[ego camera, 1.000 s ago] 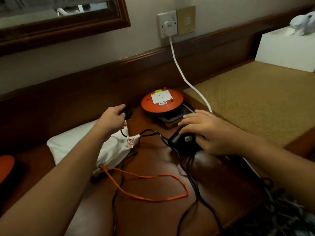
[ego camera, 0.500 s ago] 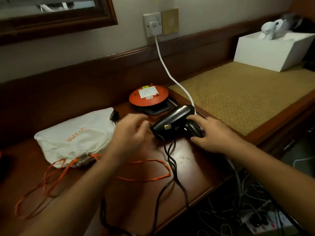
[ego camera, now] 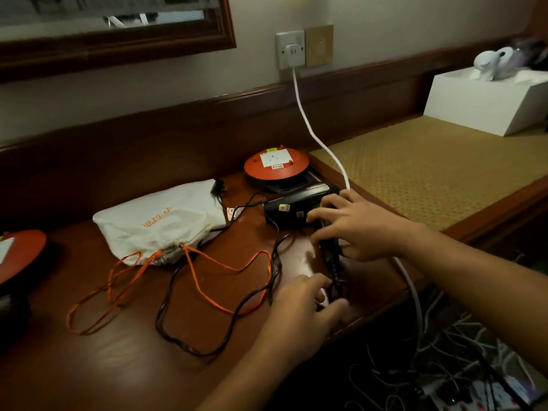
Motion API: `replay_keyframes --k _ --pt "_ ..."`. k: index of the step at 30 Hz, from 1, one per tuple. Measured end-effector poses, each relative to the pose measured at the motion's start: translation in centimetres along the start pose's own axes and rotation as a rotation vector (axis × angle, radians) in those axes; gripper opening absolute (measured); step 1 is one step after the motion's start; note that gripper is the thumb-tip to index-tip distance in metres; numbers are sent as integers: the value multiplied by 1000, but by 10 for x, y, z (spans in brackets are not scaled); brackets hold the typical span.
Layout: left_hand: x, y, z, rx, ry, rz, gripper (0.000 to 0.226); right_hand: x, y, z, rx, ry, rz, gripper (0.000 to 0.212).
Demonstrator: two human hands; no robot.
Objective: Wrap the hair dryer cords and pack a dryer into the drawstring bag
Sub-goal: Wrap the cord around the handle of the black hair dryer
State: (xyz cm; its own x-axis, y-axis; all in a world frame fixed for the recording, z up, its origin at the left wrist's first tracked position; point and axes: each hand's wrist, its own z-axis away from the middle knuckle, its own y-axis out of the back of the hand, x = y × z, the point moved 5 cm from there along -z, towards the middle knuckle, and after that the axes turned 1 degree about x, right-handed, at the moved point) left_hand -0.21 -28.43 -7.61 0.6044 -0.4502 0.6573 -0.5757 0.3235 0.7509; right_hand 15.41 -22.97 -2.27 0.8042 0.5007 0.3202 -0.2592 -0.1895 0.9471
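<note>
R hand [ego camera: 360,229] grips dryer [ego camera: 292,208] on desk [ego camera: 118,360]; L hand [ego camera: 305,310] pinches cord [ego camera: 336,271].

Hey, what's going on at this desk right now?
A person is working on a black hair dryer lying on the wooden desk. The right hand grips the dryer at the handle, while the left hand pinches its black cord, which sprawls loose. The white drawstring bag lies nearby, not yet packed.

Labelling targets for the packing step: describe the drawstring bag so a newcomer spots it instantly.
Start at the dark wooden desk under the framed mirror. On its left half, left of the black hair dryer and the orange cable reel, lies the drawstring bag. It is the only soft cream cloth item, with orange lettering and orange drawstrings trailing from its cinched mouth.
</note>
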Motion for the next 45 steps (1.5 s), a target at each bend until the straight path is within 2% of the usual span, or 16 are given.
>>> replay_keyframes --k 2,5,6,8,11,16,18,21,24,26,29,31,35,39,42,45 --pt "-3 15 2 -20 55 311 15 5 5 -2 54 -12 -43 49" --pt "-4 53 10 -26 140 924 5 7 9 -8 171 -53 -180 52" --pt "-4 70 12 -16 150 1046 5 6 10 -10 195 -76 -262 52" --pt "-6 105 16 4 154 1118 8 2 11 -12 251 -134 -460 50" --pt "-15 152 19 65 149 987 13 -10 19 -10 388 -211 -650 56" --pt "-25 210 6 303 43 659 18 -33 66 0 627 -139 -469 51" --pt "-21 210 1 410 -25 502 17 -40 87 2 702 -117 -458 49" --pt "-11 186 5 461 -145 217 18 -43 110 2 802 -168 -427 50" --pt "6 172 16 456 -313 -306 34 -38 121 -3 756 -285 -334 50" --pt "19 177 23 412 -389 -486 41 -41 122 -9 656 -294 -263 52" --pt "34 205 26 289 -495 -488 43 -54 120 -14 477 -234 -234 56" --pt "33 235 23 225 -517 -346 32 -64 123 -15 422 -159 -191 55" --pt "17 267 8 220 -447 -129 26 -77 137 -11 524 27 -241 53" --pt "-13 241 6 353 -310 253 30 -70 145 -8 676 -32 -487 49" --pt "-26 210 24 369 -264 155 14 -63 144 -12 713 -160 -512 46" --pt "-15 201 47 364 -340 -231 33 -58 139 -19 578 -259 -440 49"
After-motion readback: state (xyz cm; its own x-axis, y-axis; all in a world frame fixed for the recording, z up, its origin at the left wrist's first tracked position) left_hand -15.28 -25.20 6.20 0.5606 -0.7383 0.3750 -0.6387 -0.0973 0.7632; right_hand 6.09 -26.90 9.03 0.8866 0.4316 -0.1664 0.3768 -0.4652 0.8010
